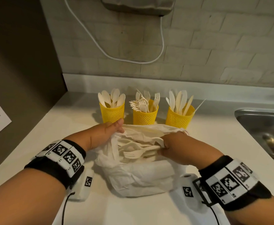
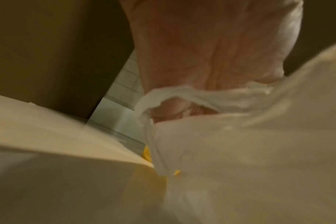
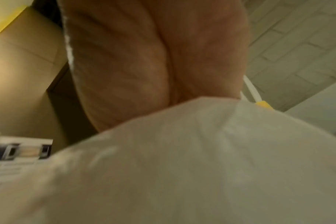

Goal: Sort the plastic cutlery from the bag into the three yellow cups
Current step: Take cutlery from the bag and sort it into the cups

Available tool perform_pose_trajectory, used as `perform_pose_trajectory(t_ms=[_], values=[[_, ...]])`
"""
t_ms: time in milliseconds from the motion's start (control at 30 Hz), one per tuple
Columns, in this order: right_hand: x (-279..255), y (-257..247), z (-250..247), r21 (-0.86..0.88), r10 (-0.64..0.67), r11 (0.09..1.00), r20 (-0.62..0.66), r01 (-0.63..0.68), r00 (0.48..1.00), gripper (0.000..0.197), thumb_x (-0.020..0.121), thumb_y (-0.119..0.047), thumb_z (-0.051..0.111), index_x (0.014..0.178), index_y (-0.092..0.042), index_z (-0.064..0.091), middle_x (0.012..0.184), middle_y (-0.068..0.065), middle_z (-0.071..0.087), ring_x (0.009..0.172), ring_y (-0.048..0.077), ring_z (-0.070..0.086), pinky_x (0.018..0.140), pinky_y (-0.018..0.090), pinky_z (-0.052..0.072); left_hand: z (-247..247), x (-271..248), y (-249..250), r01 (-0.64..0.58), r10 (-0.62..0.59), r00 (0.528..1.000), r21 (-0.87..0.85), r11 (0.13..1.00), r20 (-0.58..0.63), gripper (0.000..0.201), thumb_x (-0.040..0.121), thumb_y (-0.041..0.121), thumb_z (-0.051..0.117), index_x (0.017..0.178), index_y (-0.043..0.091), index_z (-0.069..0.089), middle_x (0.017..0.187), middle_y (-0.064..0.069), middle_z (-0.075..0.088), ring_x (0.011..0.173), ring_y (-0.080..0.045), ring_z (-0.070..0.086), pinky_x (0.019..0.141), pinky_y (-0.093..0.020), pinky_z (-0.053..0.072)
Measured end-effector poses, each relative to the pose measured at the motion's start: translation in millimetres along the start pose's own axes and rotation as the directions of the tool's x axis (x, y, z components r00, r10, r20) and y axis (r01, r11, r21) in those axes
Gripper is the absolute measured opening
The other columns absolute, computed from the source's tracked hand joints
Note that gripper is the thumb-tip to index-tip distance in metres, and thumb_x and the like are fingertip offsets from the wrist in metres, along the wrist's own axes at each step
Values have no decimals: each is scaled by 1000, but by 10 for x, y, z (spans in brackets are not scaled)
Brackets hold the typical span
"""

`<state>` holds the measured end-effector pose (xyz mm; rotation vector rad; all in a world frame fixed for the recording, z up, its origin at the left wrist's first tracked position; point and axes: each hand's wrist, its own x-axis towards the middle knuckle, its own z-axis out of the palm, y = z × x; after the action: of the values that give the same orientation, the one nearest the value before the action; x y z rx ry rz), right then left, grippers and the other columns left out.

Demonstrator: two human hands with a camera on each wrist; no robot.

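Standing over a white counter (image 1: pixel 68 127), the person has both hands at the mouth of a thin white plastic bag (image 1: pixel 138 176) that lies in the lower middle of the head view. On that side the left hand (image 1: pixel 103 133) pinches the bag's rim left of centre, thumb curled over the plastic. Right of centre, the right hand (image 1: pixel 178 146) reaches into the opening with its fingers curled down among the loose cutlery; whether it has hold of a piece I cannot tell. One pale fork (image 1: pixel 133 154) lies plainly inside the bag, between the two hands. Behind the bag, in the middle of the frame, three yellow mesh cups stand in a row: the left cup (image 1: pixel 112 113) holds spoons, the middle cup (image 1: pixel 145 116) forks, the right cup (image 1: pixel 179 118) knives. A steel sink (image 1: pixel 263 127) sits at the right edge, and a white cable (image 1: pixel 107 52) hangs on the brick wall above

From the left wrist, the palm fills the top centre, with a twisted strip of bag rim (image 2: pixel 192 94) crossing it; the bag fills the lower right

From the right wrist, blurred, the palm fills the top centre and the bag (image 3: pixel 182 166) covers the lower half, hiding the fingers
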<state>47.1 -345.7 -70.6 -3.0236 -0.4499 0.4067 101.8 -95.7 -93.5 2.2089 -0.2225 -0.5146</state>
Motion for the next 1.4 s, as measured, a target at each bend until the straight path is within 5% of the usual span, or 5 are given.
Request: perform_pose_trajectory(t_ms=[367, 567, 1000, 1267, 1400], values=[[207, -355, 333, -95, -216, 969, 116, 228, 969, 50, 92, -44, 56, 133, -16, 49, 125, 9, 51, 115, 28, 53, 92, 36, 44, 125, -68, 71, -59, 49, 989, 66, 996, 140, 36, 98, 51, 35, 124, 33, 52, 118, 21, 53, 108, 5, 50, 85, -1, 36], [248, -272, 290, 18, -218, 976, 57, 217, 974, 45, 91, -39, 59, 129, -19, 48, 125, 5, 57, 112, 26, 58, 91, 35, 47, 4, 0, -188, -89, -3, 969, 361, 928, 247, 145, 29, 99, 54, 152, 26, 27, 148, 10, 25, 136, -11, 30, 117, -30, 24], [145, 227, -306, 388, -136, 909, -68, 152, 988, 31, 86, -23, 69, 111, -33, 54, 108, -8, 60, 102, 17, 56, 91, 37, 48, -456, -151, -12, -68, -27, 983, 502, 862, 180, 80, 62, 82, 63, 128, 38, 59, 152, 14, 27, 141, -8, 26, 109, -21, 23], [139, 212, -337, 958, -52, 210, -187, 194, 981, 27, 82, -15, 69, 107, -8, 60, 80, 5, 61, 76, 18, 60, 70, 38, 46, -335, -282, 178, -178, 61, 970, 516, 838, 235, 50, 70, 54, 80, 115, 37, 68, 138, 14, 50, 126, -10, 47, 103, -26, 37], [153, 45, -658, 903, 97, -167, -384, 396, 918, 18, 82, -5, 64, 99, -6, 59, 76, 6, 61, 70, 17, 61, 75, 34, 52, -274, -283, 601, -206, 174, 976, -295, 933, -130, 57, 77, 75, 55, 112, 32, 66, 121, 11, 65, 118, -11, 56, 109, -38, 38]])
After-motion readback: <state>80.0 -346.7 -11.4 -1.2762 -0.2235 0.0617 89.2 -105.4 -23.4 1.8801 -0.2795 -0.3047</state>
